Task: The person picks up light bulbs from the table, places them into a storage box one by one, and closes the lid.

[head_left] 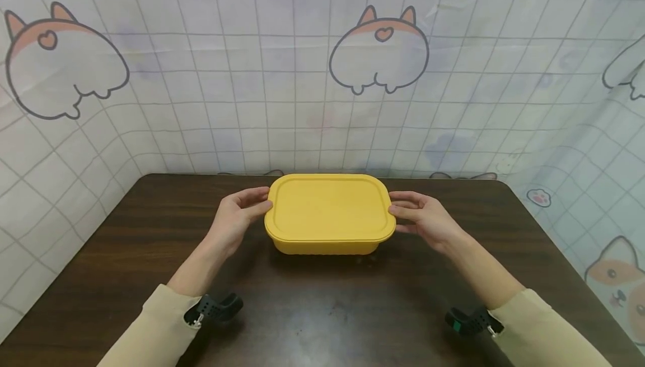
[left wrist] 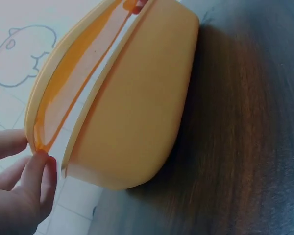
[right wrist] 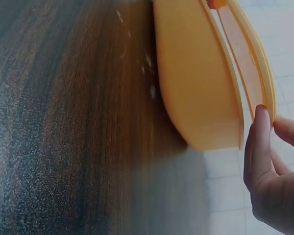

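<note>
A yellow rectangular lid (head_left: 330, 207) with rounded corners hovers over a yellow food container (head_left: 325, 248) on the dark table. My left hand (head_left: 235, 218) pinches the lid's left end between thumb and fingers, and my right hand (head_left: 428, 218) pinches its right end. In the left wrist view, a gap shows between the lid (left wrist: 63, 100) and the rim of the container (left wrist: 137, 103). The right wrist view shows the same gap, with fingertips (right wrist: 261, 117) at the lid's edge. The container's inside is hidden from the head view.
The dark wood-grain table (head_left: 322, 311) spreads around the container. Behind it and along both sides hangs a white gridded cloth (head_left: 292, 87) printed with corgi drawings. A black strap (head_left: 214, 307) is on the left wrist, another strap (head_left: 473, 321) on the right.
</note>
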Motion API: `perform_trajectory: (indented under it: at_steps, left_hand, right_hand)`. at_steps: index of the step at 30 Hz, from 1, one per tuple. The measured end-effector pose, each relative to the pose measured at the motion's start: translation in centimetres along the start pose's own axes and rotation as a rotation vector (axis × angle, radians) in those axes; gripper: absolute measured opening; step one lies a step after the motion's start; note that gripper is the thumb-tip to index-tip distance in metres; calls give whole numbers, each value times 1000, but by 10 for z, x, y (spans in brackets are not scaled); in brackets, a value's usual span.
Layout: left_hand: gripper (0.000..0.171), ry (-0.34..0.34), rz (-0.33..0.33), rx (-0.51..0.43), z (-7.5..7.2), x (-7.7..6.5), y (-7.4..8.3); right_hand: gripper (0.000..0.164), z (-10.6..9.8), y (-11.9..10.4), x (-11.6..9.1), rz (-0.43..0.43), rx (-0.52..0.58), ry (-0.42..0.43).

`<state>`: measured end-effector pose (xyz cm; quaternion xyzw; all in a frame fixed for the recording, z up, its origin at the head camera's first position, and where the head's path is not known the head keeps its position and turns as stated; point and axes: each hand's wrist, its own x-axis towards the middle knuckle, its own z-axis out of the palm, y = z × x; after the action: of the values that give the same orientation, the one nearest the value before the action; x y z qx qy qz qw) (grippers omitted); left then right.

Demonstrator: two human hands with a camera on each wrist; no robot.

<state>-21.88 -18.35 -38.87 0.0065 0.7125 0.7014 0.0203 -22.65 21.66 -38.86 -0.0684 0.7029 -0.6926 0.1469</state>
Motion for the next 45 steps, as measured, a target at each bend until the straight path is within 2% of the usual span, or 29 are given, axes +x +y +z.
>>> perform_trajectory:
  at_steps: [4,11,15,22,28,32,38,42,45]
  left_hand:
    - [46,-10,-15,25,0,1,1]
    - [48,-28,19,61,2,3,0]
    - [50,-42,-10,82,0,6,0]
    - [56,-106,-54,91,-5,14,1]
    - [57,-111,-69,95,-10,19,0]
    - [57,-104,-64,105,-13,20,-2]
    - [56,-120,-18,155,-15,20,-7]
    - [55,-132,-1,125,-17,19,-10]
    - [55,-132,-20,95,-18,18,-13]
  right_hand:
    - [62,-1,3,1,16,-9,13]
    - [60,-1,7,3,8,-6,34]
    - [59,0,7,7,-5,-25,41]
    - [53,2,9,12,-11,-96,68]
    - [52,5,11,15,-5,-134,50]
    - [54,8,10,15,-7,-140,48]
    - [55,9,11,14,11,-129,48]
    - [53,11,12,16,8,-114,52]
    - [54,11,14,18,-6,-120,49]
